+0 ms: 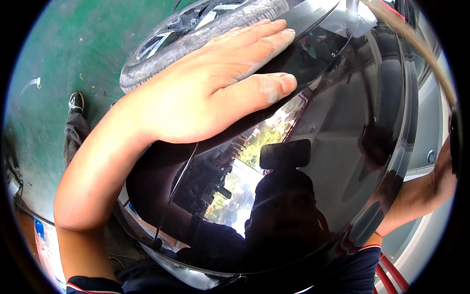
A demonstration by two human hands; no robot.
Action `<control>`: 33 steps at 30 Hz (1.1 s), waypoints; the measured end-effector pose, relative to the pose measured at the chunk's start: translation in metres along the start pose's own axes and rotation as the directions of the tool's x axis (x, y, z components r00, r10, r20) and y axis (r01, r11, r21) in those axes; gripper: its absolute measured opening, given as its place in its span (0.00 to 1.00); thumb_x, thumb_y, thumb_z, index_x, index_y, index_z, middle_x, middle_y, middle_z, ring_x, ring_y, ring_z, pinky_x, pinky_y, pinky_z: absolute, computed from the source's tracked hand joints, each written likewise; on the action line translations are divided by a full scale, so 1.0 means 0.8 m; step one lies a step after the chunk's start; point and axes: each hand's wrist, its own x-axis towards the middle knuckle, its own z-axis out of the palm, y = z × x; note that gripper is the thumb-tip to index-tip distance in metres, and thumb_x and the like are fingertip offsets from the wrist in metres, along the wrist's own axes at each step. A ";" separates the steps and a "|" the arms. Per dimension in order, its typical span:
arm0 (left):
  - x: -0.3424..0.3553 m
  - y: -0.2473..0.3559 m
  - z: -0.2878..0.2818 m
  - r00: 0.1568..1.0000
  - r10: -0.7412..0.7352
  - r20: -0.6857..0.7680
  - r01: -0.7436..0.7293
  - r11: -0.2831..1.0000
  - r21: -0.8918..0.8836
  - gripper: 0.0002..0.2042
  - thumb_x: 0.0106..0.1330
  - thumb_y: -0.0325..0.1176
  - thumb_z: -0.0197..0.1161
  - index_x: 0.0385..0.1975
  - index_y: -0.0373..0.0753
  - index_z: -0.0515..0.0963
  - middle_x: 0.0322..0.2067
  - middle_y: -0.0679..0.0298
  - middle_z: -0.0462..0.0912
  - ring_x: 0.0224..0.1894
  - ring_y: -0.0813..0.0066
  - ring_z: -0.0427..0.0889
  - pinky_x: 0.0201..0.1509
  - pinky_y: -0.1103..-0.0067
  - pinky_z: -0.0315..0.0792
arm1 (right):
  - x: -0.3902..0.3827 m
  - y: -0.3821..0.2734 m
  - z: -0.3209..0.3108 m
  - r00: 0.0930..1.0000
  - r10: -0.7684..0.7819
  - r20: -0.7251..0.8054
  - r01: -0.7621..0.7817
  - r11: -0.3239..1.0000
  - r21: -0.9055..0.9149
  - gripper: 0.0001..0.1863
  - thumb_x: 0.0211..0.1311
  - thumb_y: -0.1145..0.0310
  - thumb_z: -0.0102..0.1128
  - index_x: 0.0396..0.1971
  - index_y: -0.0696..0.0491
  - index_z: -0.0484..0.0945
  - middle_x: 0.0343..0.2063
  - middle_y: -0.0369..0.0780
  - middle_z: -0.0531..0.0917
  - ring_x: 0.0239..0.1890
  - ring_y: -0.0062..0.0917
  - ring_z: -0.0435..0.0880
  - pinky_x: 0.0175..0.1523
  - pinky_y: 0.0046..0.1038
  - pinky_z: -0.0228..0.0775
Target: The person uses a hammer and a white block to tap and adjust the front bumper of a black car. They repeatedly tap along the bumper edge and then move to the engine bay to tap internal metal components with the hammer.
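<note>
A glossy, curved black car body panel (333, 147) fills the middle of the view and mirrors a person's dark outline and a bright opening. My left hand (220, 78) lies flat over its far left edge, fingers stretched out toward the upper right and holding nothing. Whitish smudges show on the thumb and fingertips. At the far right my right arm reaches past the panel. Only part of my right hand (444, 166) shows, beside a dark object (456, 142) at the picture's rim. Its fingers are hidden, so whether it grips that object is unclear.
Behind my left hand, a car wheel with a worn tyre (147, 73) lies on the green floor (78, 44). Another person's shoe (76, 102) and trouser leg are at left. A tan hose-like strip (416, 41) crosses the upper right. Red bars (391, 272) stand at lower right.
</note>
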 end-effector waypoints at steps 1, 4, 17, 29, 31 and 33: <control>-0.003 0.000 -0.001 1.000 -0.005 -0.002 0.005 1.000 -0.006 0.30 0.77 0.41 0.50 0.73 0.29 0.63 0.75 0.44 0.59 0.79 0.52 0.56 0.80 0.66 0.49 | -0.007 0.002 -0.004 1.000 0.004 -0.002 -0.004 1.000 -0.005 0.05 0.65 0.81 0.62 0.32 0.55 0.77 0.24 0.37 0.76 0.24 0.19 0.74 0.28 0.20 0.68; -0.010 0.000 -0.003 0.999 -0.041 0.002 0.041 0.999 -0.020 0.30 0.77 0.42 0.51 0.73 0.29 0.63 0.75 0.44 0.60 0.78 0.52 0.57 0.80 0.65 0.49 | -0.030 0.006 -0.012 0.999 0.028 -0.020 -0.028 0.999 -0.024 0.04 0.65 0.81 0.62 0.32 0.56 0.77 0.24 0.37 0.76 0.23 0.19 0.73 0.28 0.20 0.68; -0.016 -0.001 -0.004 0.999 -0.044 -0.025 0.044 0.999 -0.017 0.31 0.76 0.43 0.51 0.72 0.29 0.64 0.74 0.44 0.61 0.78 0.52 0.58 0.80 0.65 0.49 | -0.038 -0.008 -0.003 0.998 0.048 -0.036 -0.048 0.999 -0.010 0.02 0.66 0.79 0.60 0.32 0.57 0.76 0.23 0.37 0.74 0.23 0.19 0.71 0.28 0.19 0.66; -0.011 0.010 -0.004 0.997 -0.070 -0.026 0.068 0.996 -0.054 0.32 0.75 0.44 0.54 0.71 0.27 0.65 0.73 0.42 0.62 0.78 0.51 0.57 0.80 0.64 0.50 | -0.030 -0.008 0.008 0.997 0.046 -0.060 -0.045 0.999 0.022 0.02 0.66 0.78 0.58 0.33 0.59 0.76 0.23 0.37 0.73 0.22 0.19 0.70 0.27 0.19 0.64; -0.010 0.015 -0.003 0.998 0.040 -0.045 -0.042 0.999 -0.025 0.34 0.74 0.48 0.55 0.70 0.25 0.66 0.72 0.39 0.63 0.78 0.49 0.58 0.80 0.64 0.51 | -0.029 -0.005 0.007 0.997 0.045 -0.062 -0.044 0.999 0.029 0.02 0.66 0.78 0.58 0.33 0.59 0.76 0.22 0.37 0.73 0.22 0.19 0.69 0.27 0.19 0.63; 0.005 0.026 0.016 0.986 0.143 -0.089 -0.145 0.989 -0.021 0.37 0.73 0.54 0.56 0.67 0.23 0.68 0.70 0.36 0.64 0.76 0.45 0.60 0.79 0.63 0.54 | -0.021 -0.005 0.007 0.997 0.042 -0.067 -0.040 0.999 0.036 0.02 0.67 0.78 0.57 0.33 0.60 0.76 0.22 0.37 0.73 0.21 0.19 0.69 0.27 0.19 0.63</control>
